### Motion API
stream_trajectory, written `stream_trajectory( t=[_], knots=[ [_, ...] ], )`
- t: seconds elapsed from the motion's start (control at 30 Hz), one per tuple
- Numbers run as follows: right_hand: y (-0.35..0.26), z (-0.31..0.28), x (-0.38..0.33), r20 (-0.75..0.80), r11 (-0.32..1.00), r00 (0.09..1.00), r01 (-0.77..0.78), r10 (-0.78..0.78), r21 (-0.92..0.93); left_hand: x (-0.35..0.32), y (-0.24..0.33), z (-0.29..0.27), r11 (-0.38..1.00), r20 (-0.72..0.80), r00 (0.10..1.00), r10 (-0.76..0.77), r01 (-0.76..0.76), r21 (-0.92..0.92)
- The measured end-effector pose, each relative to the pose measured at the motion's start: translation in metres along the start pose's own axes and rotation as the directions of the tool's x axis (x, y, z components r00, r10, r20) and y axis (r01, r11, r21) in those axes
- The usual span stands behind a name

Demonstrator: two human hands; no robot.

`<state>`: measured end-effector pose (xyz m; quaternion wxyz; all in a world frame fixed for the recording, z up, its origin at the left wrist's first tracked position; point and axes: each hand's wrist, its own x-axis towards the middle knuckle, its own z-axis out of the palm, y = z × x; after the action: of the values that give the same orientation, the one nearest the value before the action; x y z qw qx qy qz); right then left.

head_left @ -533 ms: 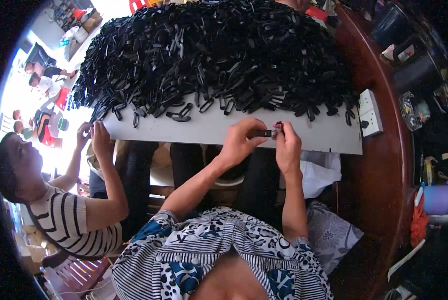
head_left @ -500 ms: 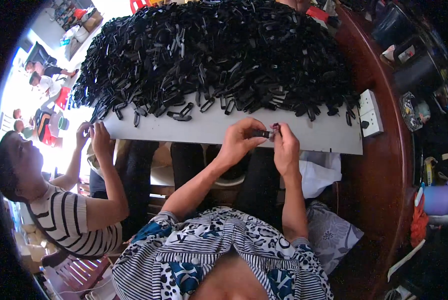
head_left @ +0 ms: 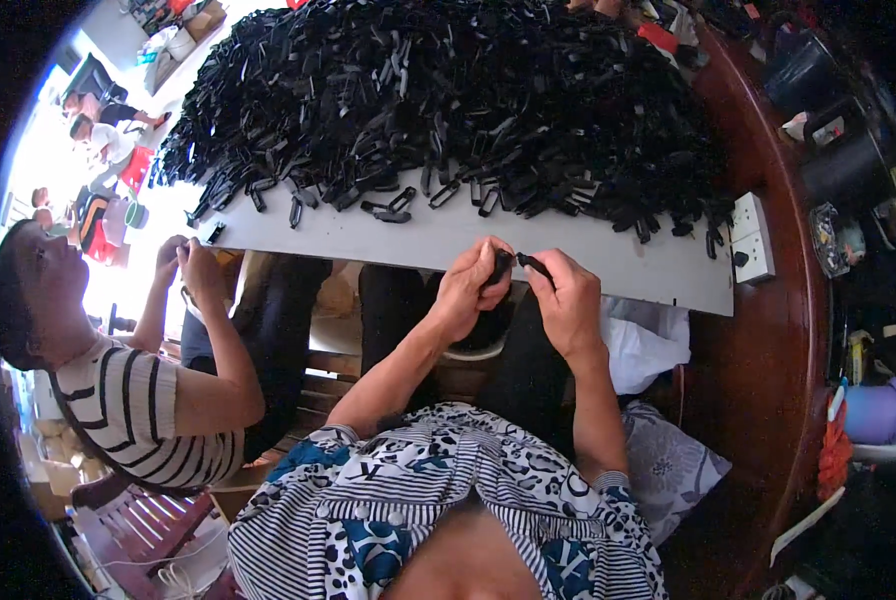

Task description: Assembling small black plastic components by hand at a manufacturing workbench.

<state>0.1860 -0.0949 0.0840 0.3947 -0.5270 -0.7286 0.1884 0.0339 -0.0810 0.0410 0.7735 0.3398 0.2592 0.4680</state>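
Both of my hands work close together just off the near edge of the table. My left hand (head_left: 471, 287) is closed around a small black plastic piece (head_left: 502, 266), its end poking out between thumb and fingers. A finger's width away, my right hand (head_left: 571, 298) pinches another slim black piece (head_left: 534, 265) between thumb and forefinger. The ends of the two pieces nearly meet; whether they touch cannot be made out. Beyond them, a wide heap of black plastic pieces (head_left: 438, 110), many shaped like narrow open frames, covers most of the table.
A strip of pale tabletop (head_left: 368, 240) shows along the near edge. At its right end sits a white power strip (head_left: 753, 238). On my left, a person in a striped top (head_left: 133, 410) holds their hands at the table's corner. A white bag (head_left: 643, 345) hangs below the table.
My hands have come slightly nearer to me. The left-hand piece now points upward instead of sideways, and a slim black piece shows in the right fingers where a small reddish-dark bit was seen.
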Motion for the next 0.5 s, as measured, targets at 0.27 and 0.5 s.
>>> stream_trajectory(
  t=[0.27,0.5],
  knots=[
    [-0.005,0.01,0.002,0.066,0.98,0.997,0.047,-0.035,-0.193,-0.006,-0.004,-0.001,0.987,-0.096,0.994,0.057,-0.042,0.154],
    [-0.011,0.019,0.001,0.131,0.939,0.991,0.069,-0.026,-0.337,-0.005,-0.005,-0.003,0.952,-0.15,0.978,0.146,-0.098,0.29]
  ],
)
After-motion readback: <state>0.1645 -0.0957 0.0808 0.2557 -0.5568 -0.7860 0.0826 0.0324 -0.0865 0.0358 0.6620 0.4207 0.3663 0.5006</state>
